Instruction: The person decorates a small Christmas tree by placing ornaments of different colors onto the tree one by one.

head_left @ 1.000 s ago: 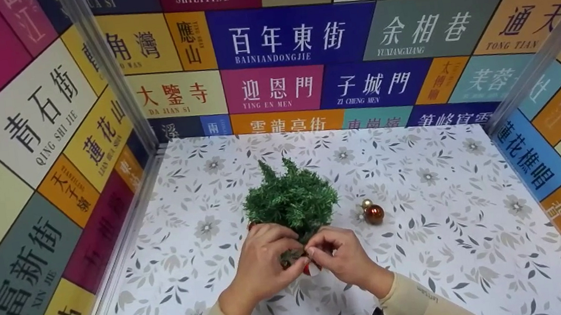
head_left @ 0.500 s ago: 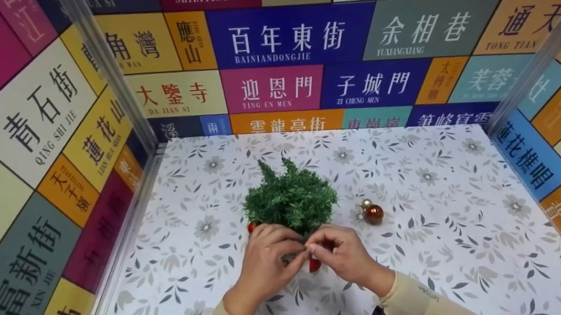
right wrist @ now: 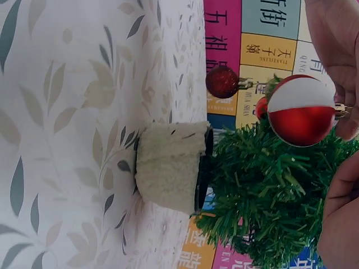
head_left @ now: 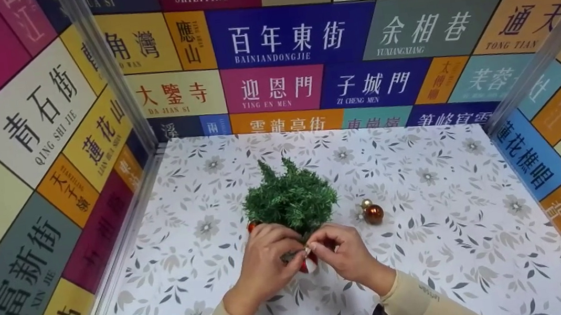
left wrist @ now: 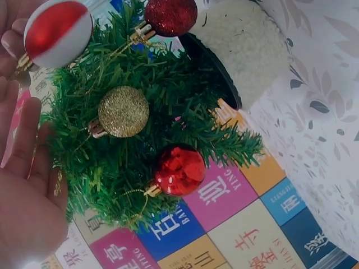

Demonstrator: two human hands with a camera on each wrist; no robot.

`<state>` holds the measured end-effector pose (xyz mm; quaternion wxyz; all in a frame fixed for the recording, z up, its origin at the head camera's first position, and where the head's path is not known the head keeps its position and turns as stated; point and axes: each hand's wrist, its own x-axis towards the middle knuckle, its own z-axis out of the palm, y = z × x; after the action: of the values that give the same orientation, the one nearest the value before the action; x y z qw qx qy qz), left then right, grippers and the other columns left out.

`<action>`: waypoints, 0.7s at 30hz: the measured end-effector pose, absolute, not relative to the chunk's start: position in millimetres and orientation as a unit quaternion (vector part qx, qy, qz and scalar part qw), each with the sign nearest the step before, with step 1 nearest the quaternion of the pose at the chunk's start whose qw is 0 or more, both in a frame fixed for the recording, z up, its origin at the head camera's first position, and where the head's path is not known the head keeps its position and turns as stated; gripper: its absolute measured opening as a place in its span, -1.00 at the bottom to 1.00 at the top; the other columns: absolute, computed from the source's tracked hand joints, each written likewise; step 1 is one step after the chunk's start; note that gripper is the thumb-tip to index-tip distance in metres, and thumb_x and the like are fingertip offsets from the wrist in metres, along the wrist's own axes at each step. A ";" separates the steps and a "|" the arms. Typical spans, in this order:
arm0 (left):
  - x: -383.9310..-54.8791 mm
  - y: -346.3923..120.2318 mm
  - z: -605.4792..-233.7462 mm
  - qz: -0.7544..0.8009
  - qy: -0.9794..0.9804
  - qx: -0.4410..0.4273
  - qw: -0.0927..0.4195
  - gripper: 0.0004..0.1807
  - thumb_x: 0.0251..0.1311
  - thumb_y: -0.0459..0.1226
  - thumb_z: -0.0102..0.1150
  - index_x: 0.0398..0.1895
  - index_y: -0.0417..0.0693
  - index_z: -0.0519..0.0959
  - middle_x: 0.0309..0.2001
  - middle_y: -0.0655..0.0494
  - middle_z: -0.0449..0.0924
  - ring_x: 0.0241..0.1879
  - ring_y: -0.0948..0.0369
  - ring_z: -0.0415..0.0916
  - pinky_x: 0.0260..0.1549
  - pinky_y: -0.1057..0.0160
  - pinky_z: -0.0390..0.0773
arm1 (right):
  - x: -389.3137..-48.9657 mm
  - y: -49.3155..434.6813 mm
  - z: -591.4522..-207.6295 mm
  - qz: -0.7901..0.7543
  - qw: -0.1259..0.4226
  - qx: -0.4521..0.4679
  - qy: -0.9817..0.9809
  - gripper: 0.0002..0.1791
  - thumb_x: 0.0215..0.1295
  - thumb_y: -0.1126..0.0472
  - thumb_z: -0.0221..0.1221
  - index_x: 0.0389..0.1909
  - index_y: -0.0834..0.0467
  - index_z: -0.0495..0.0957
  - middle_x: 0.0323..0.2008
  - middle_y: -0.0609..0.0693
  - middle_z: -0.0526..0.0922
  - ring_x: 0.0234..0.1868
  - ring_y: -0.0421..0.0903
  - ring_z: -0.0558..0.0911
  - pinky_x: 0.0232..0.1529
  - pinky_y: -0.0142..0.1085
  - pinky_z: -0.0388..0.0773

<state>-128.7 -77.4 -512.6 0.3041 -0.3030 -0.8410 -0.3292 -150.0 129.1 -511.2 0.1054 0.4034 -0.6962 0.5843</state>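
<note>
A small artificial Christmas tree (head_left: 290,198) stands in front of both hands, its pot (right wrist: 168,168) wrapped in cream fabric. A red-and-white Christmas bauble (right wrist: 302,110) hangs under the fingertips on the near side. My left hand (head_left: 266,259) and right hand (head_left: 347,255) meet there, thumbs and forefingers pinching at the bauble's gold cap and cord; exactly which bit each one holds is hidden. A gold glitter bauble (left wrist: 124,111), a shiny red bauble (left wrist: 179,170) and a dark red glitter bauble (left wrist: 171,15) appear by the branches in the left wrist view.
Right of the tree, a brown-red bauble (head_left: 373,214) and a small gold bauble (head_left: 366,203) lie on the table. A leaf-patterned cloth (head_left: 454,243) covers the tabletop. Panels with street-name signs (head_left: 293,34) enclose the back and sides.
The red-and-white bauble has turned and shifted slightly beneath the fingertips, showing mostly red half a second ago and both colours now. Both hands stay nearly in place; the tree has not moved.
</note>
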 end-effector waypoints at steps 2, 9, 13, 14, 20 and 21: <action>-129.2 -79.3 -511.7 -0.324 -0.840 -0.299 0.316 -0.93 0.11 -0.24 0.38 -0.49 0.14 0.72 -0.19 0.26 0.66 -0.12 0.22 0.53 0.03 0.11 0.40 | -154.5 131.0 -518.9 0.559 0.129 0.407 -0.711 -0.80 0.20 0.55 0.24 -0.32 0.19 0.66 -0.46 -0.05 0.57 -0.60 -0.21 0.43 -0.62 -0.41 0.40; -133.0 -83.2 -506.5 -0.293 -0.824 -0.301 0.380 -0.93 0.07 -0.29 0.33 -0.52 0.09 0.69 -0.24 0.20 0.65 -0.16 0.16 0.55 0.03 0.08 0.41 | -165.0 135.4 -529.3 0.426 0.242 0.415 -0.767 -0.78 0.20 0.37 0.31 -0.27 -0.05 0.66 -0.41 -0.26 0.53 -0.56 -0.37 0.39 -0.55 -0.58 0.34; -135.9 -83.1 -504.0 -0.274 -0.816 -0.298 0.412 -0.93 0.03 -0.28 0.36 -0.52 0.08 0.67 -0.28 0.20 0.65 -0.19 0.15 0.55 0.03 0.10 0.41 | -168.0 132.8 -525.4 0.390 0.292 0.412 -0.770 -0.83 0.19 0.31 0.30 -0.30 -0.05 0.65 -0.44 -0.27 0.52 -0.56 -0.39 0.39 -0.56 -0.58 0.34; -136.7 -83.0 -503.4 -0.272 -0.814 -0.298 0.419 -0.93 0.03 -0.28 0.37 -0.53 0.08 0.67 -0.29 0.20 0.65 -0.20 0.15 0.55 0.02 0.10 0.42 | -168.6 131.9 -524.2 0.385 0.300 0.410 -0.770 -0.85 0.20 0.29 0.29 -0.31 -0.05 0.65 -0.45 -0.27 0.51 -0.57 -0.39 0.39 -0.56 -0.58 0.33; -141.1 -82.2 -499.1 -0.266 -0.803 -0.289 0.448 -0.92 0.05 -0.30 0.37 -0.51 0.08 0.66 -0.33 0.20 0.64 -0.25 0.14 0.56 -0.03 0.10 0.44 | -173.0 126.5 -518.7 0.381 0.337 0.399 -0.763 -0.90 0.23 0.28 0.25 -0.34 -0.01 0.64 -0.47 -0.25 0.49 -0.58 -0.37 0.38 -0.58 -0.54 0.34; -142.0 -81.9 -498.4 -0.266 -0.803 -0.285 0.450 -0.92 0.05 -0.30 0.37 -0.50 0.07 0.66 -0.34 0.20 0.64 -0.26 0.14 0.56 -0.04 0.10 0.44 | -173.6 125.7 -517.3 0.381 0.342 0.397 -0.762 -0.89 0.22 0.29 0.25 -0.34 0.00 0.64 -0.48 -0.24 0.49 -0.58 -0.36 0.38 -0.58 -0.54 0.34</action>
<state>-142.0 -81.9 -498.4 0.4503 -0.2853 -0.8031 -0.2662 -173.6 125.7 -517.3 0.3421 0.3969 -0.7617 0.3812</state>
